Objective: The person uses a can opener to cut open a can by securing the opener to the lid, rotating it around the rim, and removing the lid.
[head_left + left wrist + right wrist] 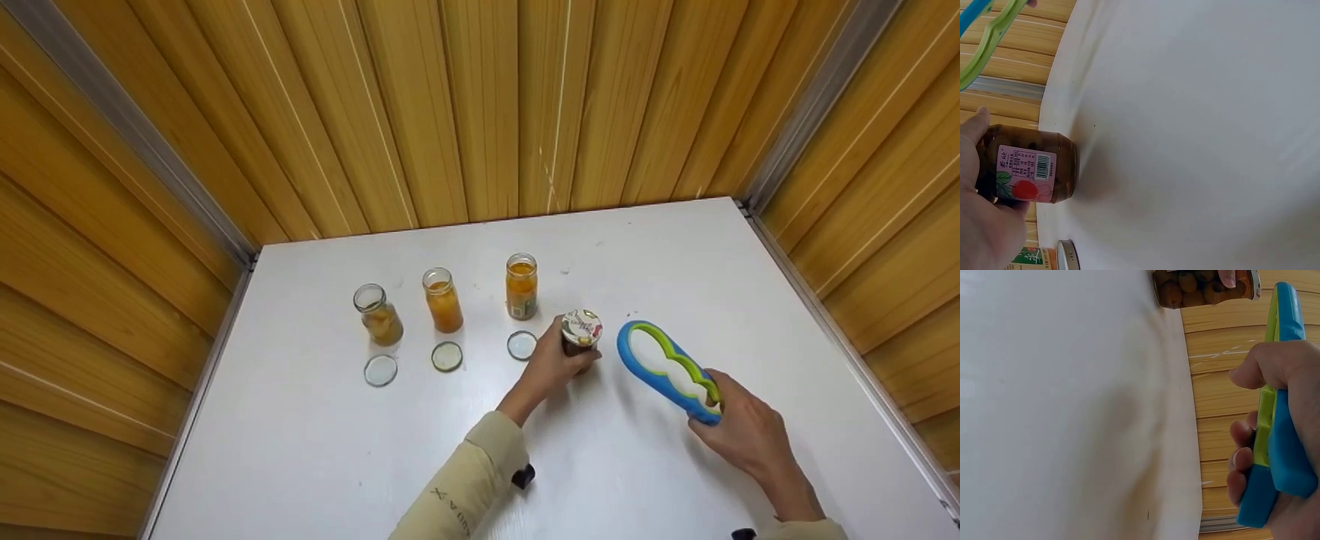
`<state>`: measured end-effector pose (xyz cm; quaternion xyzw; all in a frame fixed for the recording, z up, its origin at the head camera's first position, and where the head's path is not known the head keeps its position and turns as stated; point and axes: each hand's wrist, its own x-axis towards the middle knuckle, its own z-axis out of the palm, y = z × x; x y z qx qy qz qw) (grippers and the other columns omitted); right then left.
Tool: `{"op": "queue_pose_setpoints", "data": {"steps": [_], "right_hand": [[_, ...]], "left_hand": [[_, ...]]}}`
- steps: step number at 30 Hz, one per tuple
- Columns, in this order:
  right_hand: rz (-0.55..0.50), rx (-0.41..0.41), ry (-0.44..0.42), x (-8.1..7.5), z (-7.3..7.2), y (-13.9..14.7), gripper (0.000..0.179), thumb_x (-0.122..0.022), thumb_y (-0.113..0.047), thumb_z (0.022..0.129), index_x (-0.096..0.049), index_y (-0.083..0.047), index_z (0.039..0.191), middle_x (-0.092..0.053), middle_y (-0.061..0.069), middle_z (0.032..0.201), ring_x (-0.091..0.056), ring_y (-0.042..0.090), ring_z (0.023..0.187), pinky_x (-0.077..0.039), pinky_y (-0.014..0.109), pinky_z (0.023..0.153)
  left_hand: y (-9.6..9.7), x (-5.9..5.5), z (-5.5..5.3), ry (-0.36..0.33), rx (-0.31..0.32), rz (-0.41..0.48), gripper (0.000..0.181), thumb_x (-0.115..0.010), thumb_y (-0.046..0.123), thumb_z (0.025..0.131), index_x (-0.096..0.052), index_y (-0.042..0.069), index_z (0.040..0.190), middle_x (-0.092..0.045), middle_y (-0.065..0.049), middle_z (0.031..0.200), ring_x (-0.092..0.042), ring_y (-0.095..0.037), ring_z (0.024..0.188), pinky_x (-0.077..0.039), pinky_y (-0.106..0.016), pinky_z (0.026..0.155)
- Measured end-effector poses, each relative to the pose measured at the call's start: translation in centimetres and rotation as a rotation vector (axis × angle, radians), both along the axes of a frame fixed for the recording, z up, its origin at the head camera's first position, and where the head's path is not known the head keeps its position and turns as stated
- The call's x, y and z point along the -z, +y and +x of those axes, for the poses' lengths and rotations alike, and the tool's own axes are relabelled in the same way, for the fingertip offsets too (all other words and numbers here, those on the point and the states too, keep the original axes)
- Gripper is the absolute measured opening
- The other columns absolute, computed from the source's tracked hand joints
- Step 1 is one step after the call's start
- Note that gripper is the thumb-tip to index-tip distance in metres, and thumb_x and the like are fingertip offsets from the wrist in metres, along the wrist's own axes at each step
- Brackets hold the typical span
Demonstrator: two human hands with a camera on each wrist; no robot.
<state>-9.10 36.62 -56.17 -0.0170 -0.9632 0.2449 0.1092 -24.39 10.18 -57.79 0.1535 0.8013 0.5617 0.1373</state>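
Observation:
My left hand [553,365] grips a lidded glass jar [1064,166] from its left side, the jar upright with a patterned lid [582,328] on top. A pink label faces the left wrist camera, and round brown fruit shows through the glass in the right wrist view. In my right hand [750,431] is a blue and green multi-size jar opener [660,375], held by its narrow end above the table. Its largest ring points toward the lid, a short gap apart from it.
Three uncapped jars stand left of the hands: one with pale fruit [384,322], two with orange contents [445,307], [521,289]. Before them on the white table [315,442] lie three loose lids [380,370], [447,356], [522,345]. Wood-patterned walls [480,112] enclose the table.

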Motion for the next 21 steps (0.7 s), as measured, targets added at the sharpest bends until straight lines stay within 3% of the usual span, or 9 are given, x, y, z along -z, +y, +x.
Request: {"op": "queue_pose_setpoints", "data": {"steps": [13, 21], "right_hand": [[-0.005, -0.022, 0.019, -0.5, -0.4, -1.3, 0.064, -0.083, -0.011, 0.073, -0.058, 0.005, 0.129, -0.068, 0.014, 0.1, -0.061, 0.029, 0.082, -0.048, 0.043, 0.062], [0.0, -0.04, 0.012, -1.2, -0.9, -2.6, 0.063, -0.082, -0.011, 0.074, -0.057, 0.006, 0.129, -0.066, 0.013, 0.097, -0.06, 0.028, 0.08, -0.049, 0.045, 0.063]], "left_hand": [[-1.8, 0.2, 2.3, 0.003, 0.068, 0.031, 0.066, -0.084, 0.024, 0.089, -0.048, 0.023, 0.145, -0.057, 0.017, 0.135, -0.049, -0.002, 0.13, -0.035, -0.034, 0.117], [-2.8, 0.3, 3.7, -0.013, 0.081, 0.044, 0.066, -0.084, 0.024, 0.089, -0.049, 0.024, 0.144, -0.057, 0.02, 0.134, -0.05, 0.0, 0.127, -0.035, -0.035, 0.117]]}}
